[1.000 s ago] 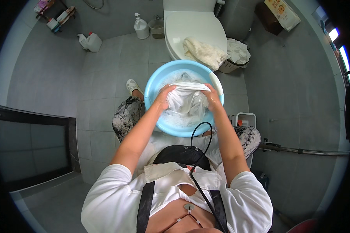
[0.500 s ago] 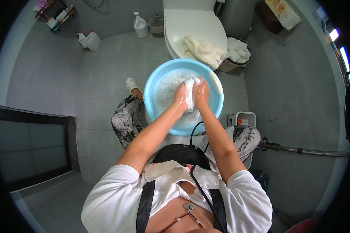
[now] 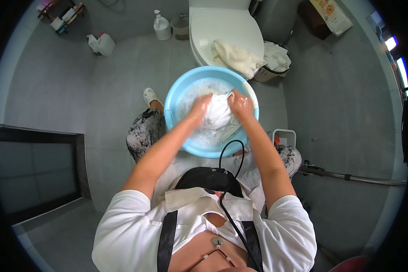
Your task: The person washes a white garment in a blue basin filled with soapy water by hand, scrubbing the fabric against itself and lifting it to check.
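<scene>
A wet white cloth (image 3: 218, 113) stretches between my two hands over a light blue basin (image 3: 173, 97) of sudsy water. My left hand (image 3: 200, 109), a little smeared by motion, grips the cloth's left side. At its right upper corner my right hand (image 3: 241, 105) pinches the fabric, and foam clings to the skin. The cloth's lower part hangs into the suds (image 3: 208, 138). What kind of cloth or garment it is cannot be made out.
Behind the basin stands a white toilet (image 3: 226, 31) with a cream knitted cloth (image 3: 235, 56) on its lid. To its right is a full waste bin (image 3: 269, 75). A pump bottle (image 3: 162, 28) and white jugs (image 3: 103, 44) stand farther left. A black cable (image 3: 226, 149) loops near my right forearm.
My hands have moved apart, the left one leftward and the right one slightly rightward. The cloth, bunched between them before, is now spread wider.
</scene>
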Motion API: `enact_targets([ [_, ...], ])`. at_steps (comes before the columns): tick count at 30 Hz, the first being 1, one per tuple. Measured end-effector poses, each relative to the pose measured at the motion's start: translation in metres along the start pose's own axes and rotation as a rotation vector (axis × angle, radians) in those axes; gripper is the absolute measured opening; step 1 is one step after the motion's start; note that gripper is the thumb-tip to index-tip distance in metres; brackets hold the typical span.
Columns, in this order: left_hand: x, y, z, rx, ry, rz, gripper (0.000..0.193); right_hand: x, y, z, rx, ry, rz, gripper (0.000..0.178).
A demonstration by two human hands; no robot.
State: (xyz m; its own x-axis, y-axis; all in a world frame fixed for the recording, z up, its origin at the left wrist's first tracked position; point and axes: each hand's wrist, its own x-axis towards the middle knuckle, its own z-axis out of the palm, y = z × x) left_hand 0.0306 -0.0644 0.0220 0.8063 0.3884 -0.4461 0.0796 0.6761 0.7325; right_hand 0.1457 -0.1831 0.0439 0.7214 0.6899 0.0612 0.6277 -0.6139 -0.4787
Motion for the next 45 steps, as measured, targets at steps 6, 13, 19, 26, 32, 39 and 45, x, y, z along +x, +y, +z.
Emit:
enact_targets([
  [6, 0.003, 0.048, -0.044, 1.021, 0.026, 0.549, 0.022, -0.009, 0.008, -0.038, 0.003, -0.016, -0.383, 0.045],
  [13, -0.005, 0.021, -0.064, 1.354, -0.070, 0.442, 0.020, -0.027, 0.040, -0.016, 0.078, -0.266, -0.750, 0.032],
  [19, -0.021, 0.009, -0.053, 1.706, 0.088, 0.391, 0.041, -0.017, 0.022, -0.004, 0.028, -0.166, -0.223, 0.030],
  [26, -0.026, 0.017, -0.059, 1.414, 0.082, 0.210, 0.034, -0.013, 0.015, 0.003, -0.132, -0.442, -0.101, 0.038],
  [32, -0.004, 0.057, -0.080, 0.900, 0.152, 0.478, 0.009, 0.014, 0.024, -0.032, 0.371, -0.260, -0.046, 0.024],
  [39, -0.015, 0.089, -0.022, 1.083, 0.056, 0.543, 0.038, 0.031, -0.025, -0.091, 0.509, -0.238, -0.300, 0.015],
  [45, 0.005, 0.070, -0.004, 1.055, -0.054, 0.054, 0.075, 0.042, -0.065, -0.133, 0.682, -0.217, -0.381, 0.010],
])
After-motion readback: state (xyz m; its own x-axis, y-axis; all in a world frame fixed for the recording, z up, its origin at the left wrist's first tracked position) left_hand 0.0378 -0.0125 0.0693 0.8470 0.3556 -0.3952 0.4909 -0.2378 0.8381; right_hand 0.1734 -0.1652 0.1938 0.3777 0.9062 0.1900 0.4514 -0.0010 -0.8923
